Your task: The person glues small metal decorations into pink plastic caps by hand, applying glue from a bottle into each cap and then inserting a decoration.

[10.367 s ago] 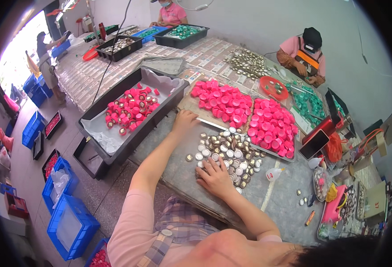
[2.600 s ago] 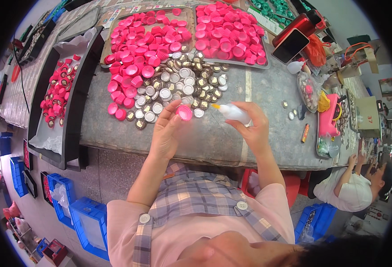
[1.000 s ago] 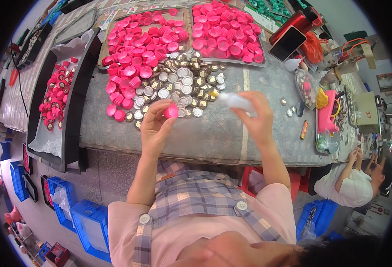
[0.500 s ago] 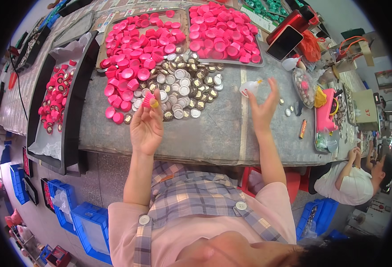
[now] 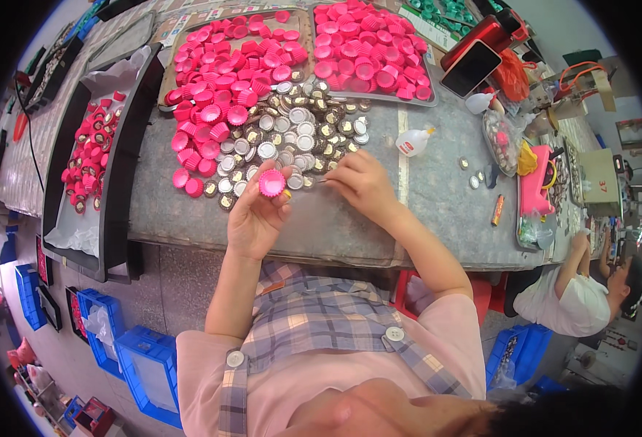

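Since half a second ago, our right hand (image 5: 361, 186) has dropped from mid-air, where it was spread wide, to the grey table (image 5: 437, 211), and the small white bottle (image 5: 413, 142) now lies by itself on the table, well up and to the right of that hand. Our left hand (image 5: 257, 215) then looked bare; it now holds a pink cap (image 5: 272, 183) upright between thumb and fingertips, its hollow side toward us, just below the pile of metal discs (image 5: 299, 138). The right hand's fingers are curled together at the lower edge of that pile, pinched around something thin; we cannot make out what it is, since the fingers cover most of it. Loose pink caps (image 5: 226, 80) spread above and left of the discs, touching them. A second batch fills a tray (image 5: 408, 100) at upper right, its far edge cut off by the frame. A dark tray (image 5: 113, 189) at far left holds more caps, partly bent by the lens. Another person (image 5: 580, 295) sits at lower right, partly hidden by the table.
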`<state>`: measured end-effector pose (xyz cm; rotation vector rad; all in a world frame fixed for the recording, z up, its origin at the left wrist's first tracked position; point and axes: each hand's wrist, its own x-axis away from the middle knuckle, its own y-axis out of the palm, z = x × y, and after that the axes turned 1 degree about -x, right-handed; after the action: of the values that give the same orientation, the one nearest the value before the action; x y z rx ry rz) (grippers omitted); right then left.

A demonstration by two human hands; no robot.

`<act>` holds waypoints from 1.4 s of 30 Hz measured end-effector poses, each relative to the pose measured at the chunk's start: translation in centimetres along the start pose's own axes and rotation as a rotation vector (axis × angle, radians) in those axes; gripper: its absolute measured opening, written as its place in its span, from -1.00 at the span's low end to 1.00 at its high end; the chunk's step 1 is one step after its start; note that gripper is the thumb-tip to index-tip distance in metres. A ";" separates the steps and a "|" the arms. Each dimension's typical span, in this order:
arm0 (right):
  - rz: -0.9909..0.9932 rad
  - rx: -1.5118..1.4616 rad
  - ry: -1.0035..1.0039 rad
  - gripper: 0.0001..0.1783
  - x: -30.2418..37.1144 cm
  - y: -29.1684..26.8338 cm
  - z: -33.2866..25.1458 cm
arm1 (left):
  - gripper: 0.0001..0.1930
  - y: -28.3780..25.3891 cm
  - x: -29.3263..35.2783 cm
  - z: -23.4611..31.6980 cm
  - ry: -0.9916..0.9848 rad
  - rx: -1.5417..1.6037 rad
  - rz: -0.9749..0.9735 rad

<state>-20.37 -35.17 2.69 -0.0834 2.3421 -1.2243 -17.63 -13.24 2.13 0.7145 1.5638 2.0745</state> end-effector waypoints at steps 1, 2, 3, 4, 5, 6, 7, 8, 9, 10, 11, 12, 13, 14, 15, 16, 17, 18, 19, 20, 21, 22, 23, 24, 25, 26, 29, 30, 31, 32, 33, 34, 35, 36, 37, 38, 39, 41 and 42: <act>0.025 -0.058 0.054 -0.77 0.2 -0.5 0.0 | -0.57 0.1 0.0 0.0 0.019 -0.053 0.026; 0.022 -0.058 0.056 -0.77 0.7 -1.0 0.2 | -0.56 0.1 0.0 0.0 0.037 -0.105 0.052; -0.075 -0.074 0.183 -0.78 1.2 -1.6 0.4 | -0.56 0.1 0.1 0.0 0.034 -0.100 0.054; -0.168 -0.086 0.312 -0.79 1.6 -2.1 0.4 | -0.56 0.2 0.0 -0.2 0.035 -0.107 0.039; -0.169 -0.081 0.318 -0.79 1.9 -2.0 0.3 | -0.55 0.2 -0.1 -0.3 0.034 -0.112 0.024; -0.095 -0.039 0.373 -0.79 2.3 -1.6 0.2 | -0.55 0.3 -0.2 -0.5 0.027 -0.107 0.022; -0.022 0.003 0.427 -0.78 2.6 -1.3 0.0 | -0.55 0.2 -0.3 -0.6 0.008 -0.117 0.039; -0.024 0.007 0.432 -0.78 2.8 -1.5 -0.3 | -0.54 0.1 -0.4 -0.8 -0.010 -0.128 0.056; 0.030 -0.057 0.467 -0.77 2.8 -1.9 -0.9 | -0.54 0.2 -0.4 -1.1 -0.014 -0.123 0.056; 0.087 -0.122 0.501 -0.76 2.9 -2.1 -1.3 | -0.56 0.4 -0.5 -1.2 -0.017 -0.121 0.051; 0.088 -0.121 0.504 -0.76 3.3 -2.0 -1.6 | -0.57 0.4 -0.6 -1.3 -0.019 -0.119 0.047; 0.066 -0.059 0.492 -0.73 3.8 -1.8 -1.9 | -0.57 0.4 -0.6 -1.3 -0.022 -0.120 0.047; 0.045 0.005 0.482 -0.70 4.3 -1.7 -2.1 | -0.58 0.3 -0.6 -1.5 -0.023 -0.160 0.063; 0.047 0.005 0.485 -0.70 4.4 -1.5 -2.4 | -0.58 0.3 -0.6 -1.6 -0.022 -0.201 0.080; 0.073 0.029 0.475 -0.68 4.4 -1.1 -2.7 | -0.58 0.3 -0.6 -1.8 -0.025 -0.203 0.079; 0.098 0.051 0.464 -0.65 4.4 -0.7 -2.9 | -0.58 0.3 -0.6 -1.9 -0.032 -0.219 0.081; 0.100 0.048 0.465 -0.65 4.5 -0.5 -2.9 | -0.59 0.3 -0.6 -2.0 -0.039 -0.235 0.083; 0.105 0.090 0.451 -0.64 4.6 -0.3 -2.9 | -0.59 0.3 -0.5 -2.1 -0.039 -0.238 0.085; 0.110 0.133 0.435 -0.63 4.6 -0.2 -2.8 | -0.58 0.3 -0.4 -2.3 -0.036 -0.252 0.088; 0.112 0.131 0.433 -0.63 4.5 -0.2 -2.8 | -0.58 0.2 -0.4 -2.3 -0.032 -0.265 0.092; 0.113 0.103 0.449 -0.63 4.6 -0.3 -2.9 | -0.58 0.2 -0.4 -2.4 -0.029 -0.267 0.092; 0.112 0.075 0.466 -0.64 4.6 -0.4 -3.0 | -0.58 0.2 -0.3 -2.4 -0.033 -0.275 0.104; 0.112 0.073 0.463 -0.64 4.6 -0.3 -2.9 | -0.58 0.2 -0.3 -2.5 -0.037 -0.282 0.117; 0.126 0.096 0.448 -0.66 4.7 -0.2 -2.8 | -0.58 0.3 -0.3 -2.5 -0.034 -0.283 0.118; 0.139 0.118 0.432 -0.67 4.8 -0.1 -2.7 | -0.58 0.4 -0.4 -2.6 -0.038 -0.286 0.116; 0.139 0.115 0.431 -0.67 4.8 -0.2 -2.7 | -0.58 0.5 -0.4 -2.6 -0.042 -0.290 0.114; 0.140 0.055 0.438 -0.68 4.1 -1.1 -3.5 | -0.60 0.5 -0.3 -3.0 -0.036 -0.327 0.126; 0.196 -0.066 0.445 -0.67 3.5 -1.7 -4.3 | -0.60 0.4 -0.3 -3.0 -0.031 -0.330 0.130; 0.251 -0.181 0.456 -0.67 3.0 -2.4 -5.1 | -0.62 0.6 -0.2 -3.1 -0.023 -0.362 0.135; 0.250 -0.184 0.456 -0.67 2.6 -2.7 -5.5 | -0.64 0.6 -0.2 -3.2 -0.013 -0.397 0.141; 0.237 -0.195 0.396 -0.66 2.1 -2.8 -6.0 | -0.64 0.6 -0.2 -3.3 -0.011 -0.398 0.144; 0.227 -0.200 0.340 -0.66 1.8 -2.9 -6.4 | -0.66 0.8 -0.2 -3.5 0.009 -0.426 0.130; 0.229 -0.197 0.342 -0.66 1.6 -2.8 -6.5 | -0.68 1.0 -0.2 -3.6 0.029 -0.454 0.117; 0.218 -0.164 0.313 -0.67 1.4 -2.7 -6.7 | -0.68 1.1 -0.2 -3.7 0.027 -0.453 0.115; 0.205 -0.136 0.281 -0.67 1.2 -2.5 -6.7 | -0.68 1.1 -0.2 -3.7 0.040 -0.506 0.101; 0.204 -0.137 0.279 -0.67 1.1 -2.4 -6.7 | -0.69 1.0 -0.2 -3.7 0.053 -0.558 0.088; 0.204 -0.106 0.264 -0.67 1.0 -2.3 -6.7 | -0.69 1.2 -0.1 -3.7 0.055 -0.558 0.089; 0.201 -0.073 0.250 -0.67 1.0 -2.1 -6.7 | -0.71 1.6 0.0 -3.8 0.043 -0.561 0.076; 0.209 -0.058 0.240 -0.67 0.9 -2.0 -6.7 | -0.71 1.7 0.0 -3.7 0.045 -0.559 0.077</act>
<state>-24.55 -31.57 7.11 0.2968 2.5145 -1.1155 -20.06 -16.44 2.91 0.5247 0.9051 2.4346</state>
